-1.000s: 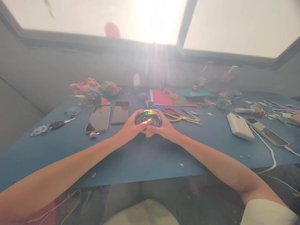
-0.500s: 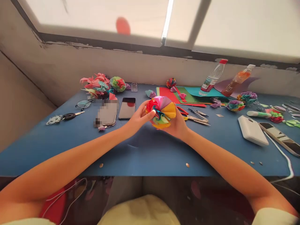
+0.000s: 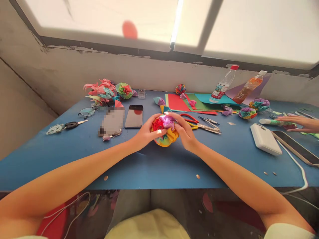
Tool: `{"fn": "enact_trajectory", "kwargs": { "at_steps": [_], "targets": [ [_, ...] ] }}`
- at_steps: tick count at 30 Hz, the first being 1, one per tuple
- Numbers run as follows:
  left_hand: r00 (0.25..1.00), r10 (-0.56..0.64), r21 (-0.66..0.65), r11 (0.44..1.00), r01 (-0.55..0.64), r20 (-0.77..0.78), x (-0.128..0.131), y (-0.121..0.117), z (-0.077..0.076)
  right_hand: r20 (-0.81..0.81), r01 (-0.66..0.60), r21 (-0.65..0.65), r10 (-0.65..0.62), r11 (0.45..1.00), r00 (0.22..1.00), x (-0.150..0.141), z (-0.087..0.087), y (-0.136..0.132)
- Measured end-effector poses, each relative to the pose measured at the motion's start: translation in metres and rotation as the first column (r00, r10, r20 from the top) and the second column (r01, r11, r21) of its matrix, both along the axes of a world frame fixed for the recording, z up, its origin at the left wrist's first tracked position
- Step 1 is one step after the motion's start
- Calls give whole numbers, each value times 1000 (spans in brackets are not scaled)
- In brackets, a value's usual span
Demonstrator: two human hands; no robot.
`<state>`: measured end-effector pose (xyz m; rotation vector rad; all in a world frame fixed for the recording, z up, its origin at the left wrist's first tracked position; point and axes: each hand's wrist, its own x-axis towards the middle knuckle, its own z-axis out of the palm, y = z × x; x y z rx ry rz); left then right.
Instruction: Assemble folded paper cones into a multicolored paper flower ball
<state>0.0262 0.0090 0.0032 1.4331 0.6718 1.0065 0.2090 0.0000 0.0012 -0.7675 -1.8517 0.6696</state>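
Observation:
Between my two hands is a round paper flower ball (image 3: 167, 136) with red, purple, yellow and green ruffles. My left hand (image 3: 150, 132) wraps its left side, the thumb lying across the front. My right hand (image 3: 185, 132) curls round the upper right side, thumb pressed to the ruffles. A yellow and teal paper tip (image 3: 164, 109) sticks up just behind the ball. Right behind my right hand lie scissors (image 3: 205, 127) with red and yellow handles, partly hidden by that hand. A dark phone (image 3: 134, 116) lies left of the ball on the blue table (image 3: 149, 169).
Coloured paper sheets (image 3: 171, 101) and two bottles (image 3: 221, 84) are at the back. Finished paper flowers (image 3: 103, 91) lie at back left, others (image 3: 248, 113) at right. A white power bank (image 3: 265, 139) and a phone (image 3: 296, 147) are right, near another person's hand (image 3: 302, 122).
The flower ball has been turned so its ruffled side faces me, and it is slightly lower. My right hand has come round from behind it. Another person's hand has appeared at right.

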Motion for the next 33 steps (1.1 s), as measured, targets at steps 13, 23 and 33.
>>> {"fn": "enact_trajectory", "kwargs": {
  "at_steps": [13,23,33],
  "targets": [
    [975,164,378,921,-98,-147,-5,0,-9,145,-7,220,-26,975,989,3,-6,11],
    [996,39,293,956,-13,-80,-6,-7,-11,154,-9,221,-25,975,988,0,-12,8],
    [997,67,220,973,-70,23,-10,-11,-15,289,-52,138,10,989,957,0,-15,7]
  ]
}}
